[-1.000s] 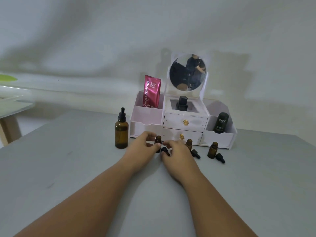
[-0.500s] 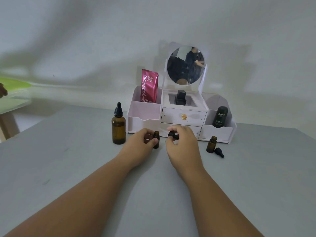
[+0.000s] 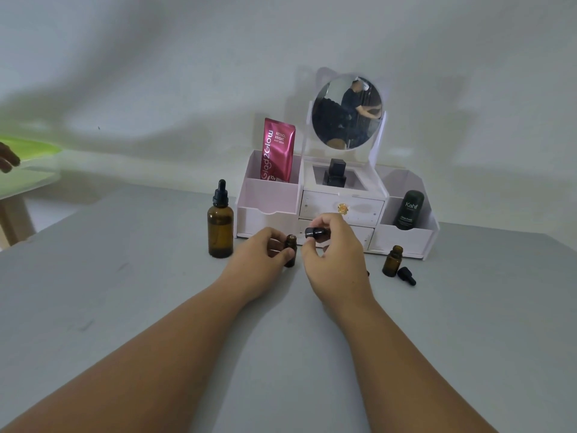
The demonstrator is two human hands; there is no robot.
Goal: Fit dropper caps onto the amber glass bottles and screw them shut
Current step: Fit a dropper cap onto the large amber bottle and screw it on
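Since a second ago the right hand (image 3: pixel 335 254) has come up off the grey table (image 3: pixel 125 292) with a black dropper cap (image 3: pixel 315 233). It was flat by the cap then. Now the cap is pinched between thumb and fingertips, up in the air. The left hand (image 3: pixel 265 251) hasn't shifted: fingers and thumb curled round a small amber glass bottle (image 3: pixel 290 245), which stands upright on the table in front of the white drawer organiser (image 3: pixel 268 201).

The cap sits just right of the bottle's open neck and a bit above it, not touching. It lies roughly sideways; the glass pipette can't be made out.

Step in hand, as I read it: seat the cap. To do it well:
- tip the cap upright first, so the pipette goes straight down the neck
- keep the left grip low on the body, leaving the neck free
- lower until the collar sits flat, then twist
- if it binds early, back off and reseat, as it's likely cross-threaded

The bottle is small and light, so it will probably tip if the left hand slackens.

Left to do: a second small amber bottle (image 3: pixel 392 261) stands open to the right, its loose black cap (image 3: pixel 406 275) lying just beside it. The tall amber bottle (image 3: pixel 220 228) on the left is already capped.
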